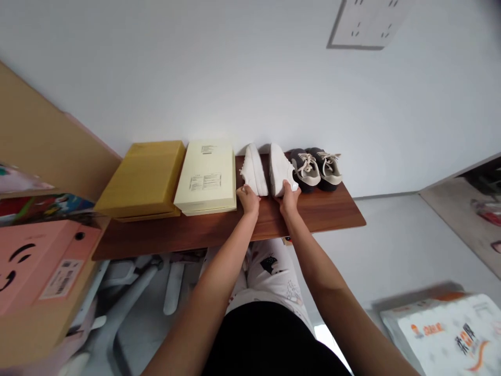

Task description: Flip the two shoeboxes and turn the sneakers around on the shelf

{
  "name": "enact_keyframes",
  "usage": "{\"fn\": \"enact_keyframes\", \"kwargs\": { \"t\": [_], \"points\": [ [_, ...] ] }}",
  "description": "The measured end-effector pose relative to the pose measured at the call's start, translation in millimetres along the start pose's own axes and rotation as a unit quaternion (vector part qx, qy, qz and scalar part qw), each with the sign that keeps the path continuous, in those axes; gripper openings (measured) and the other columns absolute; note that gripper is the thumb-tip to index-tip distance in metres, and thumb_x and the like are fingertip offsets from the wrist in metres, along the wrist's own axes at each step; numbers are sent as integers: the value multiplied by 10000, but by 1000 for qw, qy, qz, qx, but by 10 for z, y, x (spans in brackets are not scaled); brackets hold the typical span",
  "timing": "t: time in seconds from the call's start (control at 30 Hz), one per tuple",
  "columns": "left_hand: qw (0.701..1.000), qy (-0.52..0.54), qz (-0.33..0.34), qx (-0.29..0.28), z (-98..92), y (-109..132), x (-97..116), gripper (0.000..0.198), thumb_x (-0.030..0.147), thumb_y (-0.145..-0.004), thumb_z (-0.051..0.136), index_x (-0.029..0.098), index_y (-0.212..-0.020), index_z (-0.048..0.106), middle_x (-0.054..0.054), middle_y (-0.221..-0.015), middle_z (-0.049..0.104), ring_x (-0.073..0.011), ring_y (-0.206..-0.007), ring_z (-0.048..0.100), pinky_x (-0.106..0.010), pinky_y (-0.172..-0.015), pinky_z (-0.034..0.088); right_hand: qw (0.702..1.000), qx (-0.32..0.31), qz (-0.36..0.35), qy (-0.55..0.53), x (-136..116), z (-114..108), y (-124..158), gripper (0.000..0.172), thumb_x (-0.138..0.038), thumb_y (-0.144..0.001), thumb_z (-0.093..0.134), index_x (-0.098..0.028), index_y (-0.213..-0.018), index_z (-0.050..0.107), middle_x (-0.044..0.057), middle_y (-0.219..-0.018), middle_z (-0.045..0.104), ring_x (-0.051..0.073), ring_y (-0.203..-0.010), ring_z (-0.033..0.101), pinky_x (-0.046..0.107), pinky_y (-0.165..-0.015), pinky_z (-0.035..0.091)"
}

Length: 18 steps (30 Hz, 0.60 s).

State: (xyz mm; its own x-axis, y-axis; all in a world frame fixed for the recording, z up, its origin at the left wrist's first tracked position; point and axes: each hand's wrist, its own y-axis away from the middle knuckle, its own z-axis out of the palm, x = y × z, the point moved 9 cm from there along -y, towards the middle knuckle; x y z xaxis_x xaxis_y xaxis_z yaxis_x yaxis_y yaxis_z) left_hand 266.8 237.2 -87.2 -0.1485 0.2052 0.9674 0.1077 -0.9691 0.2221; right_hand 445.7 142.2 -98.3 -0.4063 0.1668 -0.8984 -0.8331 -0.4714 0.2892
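Note:
Two white sneakers are on a brown wooden shelf [219, 230] against the wall, tipped on their sides with the soles facing each other. My left hand [249, 200] grips the heel end of the left white sneaker [250, 169]. Around the heel of the right white sneaker [278, 169] my right hand [289, 198] is closed. Just right of it stands a pair of dark sneakers [307, 175] with beige laces. A cream shoebox [207, 177] lies to the left of the white pair. Farther left is a mustard-yellow box [144, 177].
A pink box [35, 261] sits on shelving at the left, above a grey chair base [129, 297]. A white printed package [454, 329] rests on the floor at the lower right. A socket panel [366, 23] is on the wall above.

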Motion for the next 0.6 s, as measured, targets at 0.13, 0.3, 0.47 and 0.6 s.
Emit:
{"fn": "enact_keyframes", "kwargs": {
  "t": [0.13, 0.3, 0.47, 0.6],
  "points": [
    [994, -76, 74, -8, -152, 485, -33, 439, 309, -989, 441, 176, -1403, 377, -225, -1421, 417, -140, -808, 663, -293, -666, 571, 998, -26, -12, 58, -33, -60, 23, 765, -555, -805, 679, -268, -1418, 322, 106, -1373, 549, 223, -1169, 611, 374, -815, 626],
    [946, -141, 249, -153, -36, 1307, 54, 529, 242, -965, 484, 218, -1472, 333, -202, -1487, 359, -178, -1027, 632, -345, -875, 566, 951, -21, -167, 259, -404, -597, 239, 753, -560, -789, 694, -180, -1392, 452, 177, -1355, 504, 285, -1176, 589, 458, -957, 561],
    [859, -236, 309, -332, 972, 1630, 274, 573, 190, -945, 481, 217, -1504, 356, -205, -1548, 334, -219, -1168, 619, -356, -960, 540, 845, 123, -360, 376, -1264, -1230, 62, 490, -469, -879, 581, -173, -1267, 532, 199, -1366, 448, 320, -1307, 467, 555, -1105, 395],
    [799, -373, 272, -386, 1979, 1531, 314, 579, 163, -917, 559, 160, -1477, 414, -227, -1506, 430, -307, -1356, 515, -397, -1034, 485, 816, 79, -341, 459, -1564, -1185, -552, 587, -437, -742, 706, -169, -1227, 514, 208, -1383, 462, 353, -1325, 429, 577, -1116, 345]
  ]
}}
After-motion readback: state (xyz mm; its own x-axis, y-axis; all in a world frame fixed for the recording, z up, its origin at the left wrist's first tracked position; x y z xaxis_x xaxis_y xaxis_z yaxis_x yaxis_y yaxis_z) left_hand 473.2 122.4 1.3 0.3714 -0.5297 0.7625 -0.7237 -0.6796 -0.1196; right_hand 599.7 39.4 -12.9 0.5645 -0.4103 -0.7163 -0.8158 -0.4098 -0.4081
